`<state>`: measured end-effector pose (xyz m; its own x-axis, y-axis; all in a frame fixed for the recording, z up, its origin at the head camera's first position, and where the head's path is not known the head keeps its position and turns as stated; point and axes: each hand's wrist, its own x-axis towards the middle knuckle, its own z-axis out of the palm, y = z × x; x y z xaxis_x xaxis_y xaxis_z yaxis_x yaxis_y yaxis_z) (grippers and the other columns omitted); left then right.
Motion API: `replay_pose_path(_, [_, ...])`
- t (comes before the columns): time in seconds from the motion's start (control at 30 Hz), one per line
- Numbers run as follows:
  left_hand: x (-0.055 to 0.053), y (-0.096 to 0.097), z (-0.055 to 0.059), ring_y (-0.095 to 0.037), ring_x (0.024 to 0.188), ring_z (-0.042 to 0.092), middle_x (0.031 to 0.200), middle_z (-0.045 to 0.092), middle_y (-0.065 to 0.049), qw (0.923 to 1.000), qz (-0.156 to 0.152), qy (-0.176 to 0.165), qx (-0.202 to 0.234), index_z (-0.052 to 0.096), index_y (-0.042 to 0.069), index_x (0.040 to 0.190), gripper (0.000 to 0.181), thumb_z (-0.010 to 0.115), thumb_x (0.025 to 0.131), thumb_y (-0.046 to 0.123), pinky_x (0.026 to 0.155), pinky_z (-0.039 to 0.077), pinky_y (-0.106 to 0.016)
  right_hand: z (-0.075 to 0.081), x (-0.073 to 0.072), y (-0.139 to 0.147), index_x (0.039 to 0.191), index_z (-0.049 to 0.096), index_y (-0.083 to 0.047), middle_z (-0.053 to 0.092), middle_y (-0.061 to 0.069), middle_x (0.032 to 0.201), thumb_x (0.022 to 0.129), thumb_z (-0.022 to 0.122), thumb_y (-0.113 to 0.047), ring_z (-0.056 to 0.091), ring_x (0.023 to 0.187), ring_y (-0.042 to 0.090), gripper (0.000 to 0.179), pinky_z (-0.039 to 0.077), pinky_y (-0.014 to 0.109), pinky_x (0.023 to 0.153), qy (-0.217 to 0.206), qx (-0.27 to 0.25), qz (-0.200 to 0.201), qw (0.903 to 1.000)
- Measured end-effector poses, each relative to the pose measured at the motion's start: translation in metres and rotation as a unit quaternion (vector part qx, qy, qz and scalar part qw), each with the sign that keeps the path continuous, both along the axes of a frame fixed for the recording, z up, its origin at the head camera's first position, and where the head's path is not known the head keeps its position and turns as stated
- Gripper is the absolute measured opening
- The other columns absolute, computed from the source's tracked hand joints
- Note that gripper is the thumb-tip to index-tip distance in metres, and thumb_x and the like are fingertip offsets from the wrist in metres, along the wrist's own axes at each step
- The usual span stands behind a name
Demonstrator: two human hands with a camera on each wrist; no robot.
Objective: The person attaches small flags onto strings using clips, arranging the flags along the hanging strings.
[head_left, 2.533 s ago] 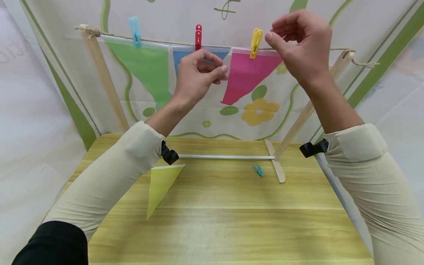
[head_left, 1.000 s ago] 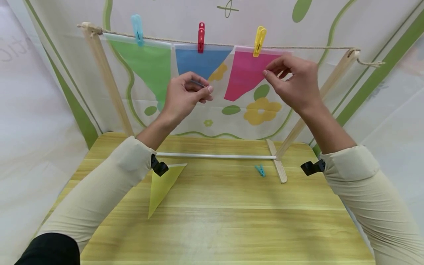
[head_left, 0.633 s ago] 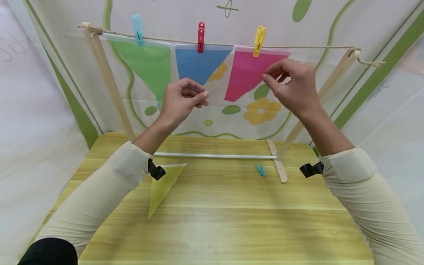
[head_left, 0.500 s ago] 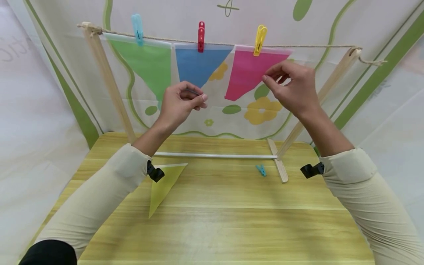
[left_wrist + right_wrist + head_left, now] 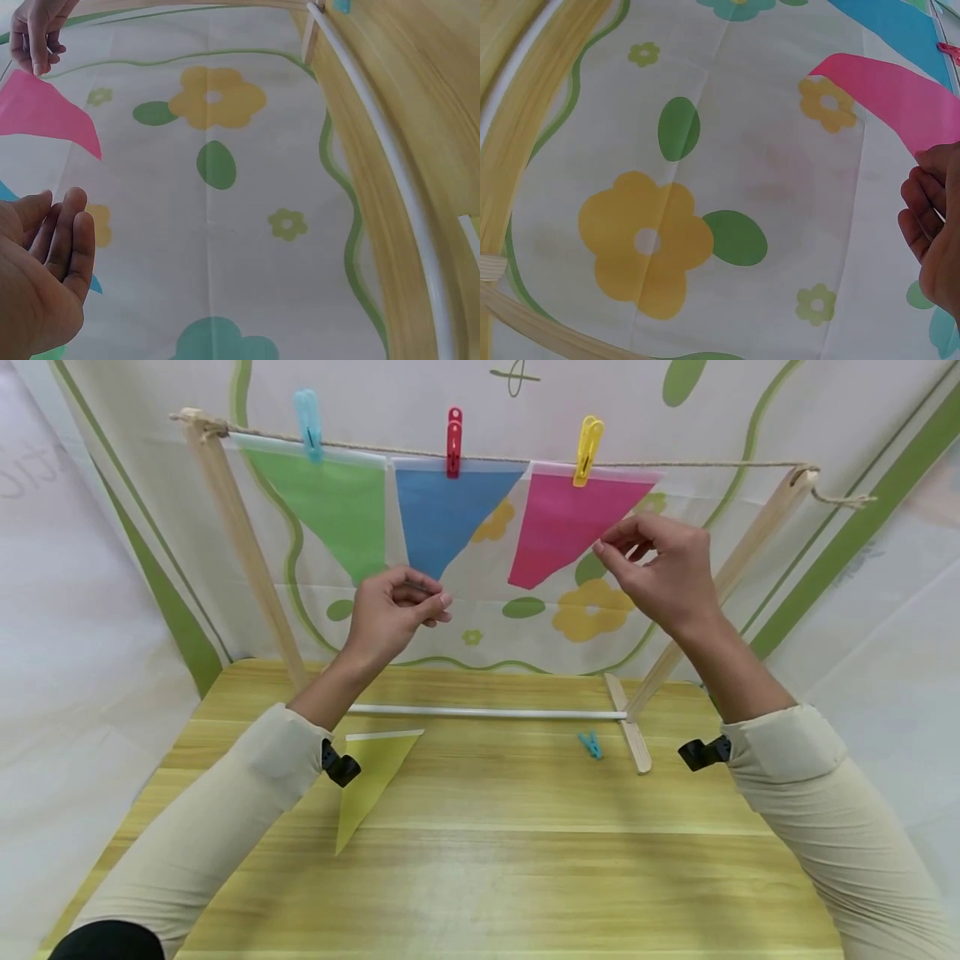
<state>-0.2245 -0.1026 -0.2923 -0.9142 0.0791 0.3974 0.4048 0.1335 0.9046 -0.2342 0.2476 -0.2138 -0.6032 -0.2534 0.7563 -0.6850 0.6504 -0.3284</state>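
Observation:
A blue pennant (image 5: 450, 506) and a pink pennant (image 5: 570, 518) hang clipped to a string, beside a green pennant (image 5: 330, 497). My right hand (image 5: 663, 572) is at the pink pennant's slanted edge. In the right wrist view its thumb and index fingertip meet at that pink edge and seem to pinch it. My left hand (image 5: 390, 614) is loosely curled in front of the blue pennant's lower tip, which it partly hides. In the left wrist view nothing shows between its fingers. Red (image 5: 453, 443), yellow (image 5: 588, 450) and light-blue (image 5: 307, 425) clothespins grip the string.
A yellow pennant (image 5: 372, 785) and a blue clothespin (image 5: 590, 746) lie on the wooden table (image 5: 525, 885). Wooden posts at left (image 5: 240, 539) and right (image 5: 761, 527) carry the string. A white rod (image 5: 480, 712) runs low between them, before a flowered cloth (image 5: 495, 643).
The left hand has moved down and left, uncovering more of the blue pennant. The right hand has come down from near the yellow clothespin along the pink pennant's slanted edge.

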Motion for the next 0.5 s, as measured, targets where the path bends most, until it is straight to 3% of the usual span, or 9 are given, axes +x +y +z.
replay_pose_path(0.5, [0.001, -0.018, -0.019, -0.008, 0.083, 0.082, 0.096, 0.085, 0.0, 0.9999, 0.011, 0.0, -0.012, 0.078, 0.0, 0.115, 0.016, 0.084, 0.104, 0.01, 0.078, 0.069, -0.027, -0.013, -0.003, 0.003, 0.105, 0.084, 0.004, 0.085, 0.017, 0.097, 0.103, 0.082, -0.01, 0.061, 0.081, -0.016, 0.013, 0.053, 0.008, 0.079, -0.012, -0.007, 0.005, 0.9999])
